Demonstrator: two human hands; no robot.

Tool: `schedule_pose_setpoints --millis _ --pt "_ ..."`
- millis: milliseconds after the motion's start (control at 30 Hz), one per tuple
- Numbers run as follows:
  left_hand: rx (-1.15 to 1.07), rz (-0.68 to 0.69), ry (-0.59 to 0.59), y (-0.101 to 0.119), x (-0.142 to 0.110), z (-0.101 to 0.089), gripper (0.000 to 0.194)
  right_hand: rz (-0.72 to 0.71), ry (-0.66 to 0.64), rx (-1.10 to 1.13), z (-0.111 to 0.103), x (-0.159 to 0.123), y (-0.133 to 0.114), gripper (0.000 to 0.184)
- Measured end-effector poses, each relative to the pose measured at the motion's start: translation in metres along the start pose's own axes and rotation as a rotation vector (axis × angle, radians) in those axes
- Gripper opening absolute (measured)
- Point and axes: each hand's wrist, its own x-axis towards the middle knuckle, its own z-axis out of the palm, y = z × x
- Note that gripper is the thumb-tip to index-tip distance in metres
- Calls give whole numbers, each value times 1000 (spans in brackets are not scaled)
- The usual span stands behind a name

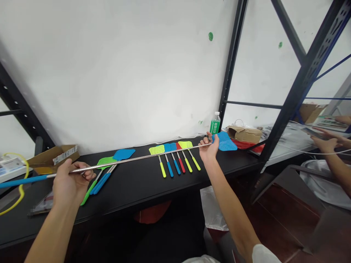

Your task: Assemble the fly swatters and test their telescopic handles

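A blue fly swatter (227,141) with a long, drawn-out metal rod stretches across the view above the table. My left hand (68,184) is closed around the rod close to its blue handle, which runs off the left edge. At the other end, my right hand (208,149) grips the rod just beside the blue mesh head. Under the rod lies a row of shorter swatters, among them a red one (181,165) with yellow and blue ones around it. Nearer my left hand, a green swatter (90,191) and blue swatters (102,182) rest in an overlapping pile.
On the black table (137,186), an open cardboard box (53,159) stands left and a green-labelled bottle (215,124) at the back right. Farther right is another carton (244,134). Black rack posts flank the table. Another person's hands (325,142) hold a phone-like object at far right.
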Motion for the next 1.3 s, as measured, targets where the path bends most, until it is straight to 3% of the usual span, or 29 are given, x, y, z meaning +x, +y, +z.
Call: schedule_pose_setpoints --millis 167,567,800,1100,1300 --pt "1 67 4 0 5 -8 43 -18 46 -5 -3 4 -9 35" --pt "-84 69 98 8 7 -18 44 -101 89 -43 -17 19 -32 40" --pt "-103 10 166 4 7 -16 35 -141 86 -61 -15 18 -26 41" --pt "-136 133 211 4 10 -21 28 -169 41 -125 -13 15 -18 39" --pt "-99 142 199 2 2 -3 29 -147 7 -52 -7 9 -10 34"
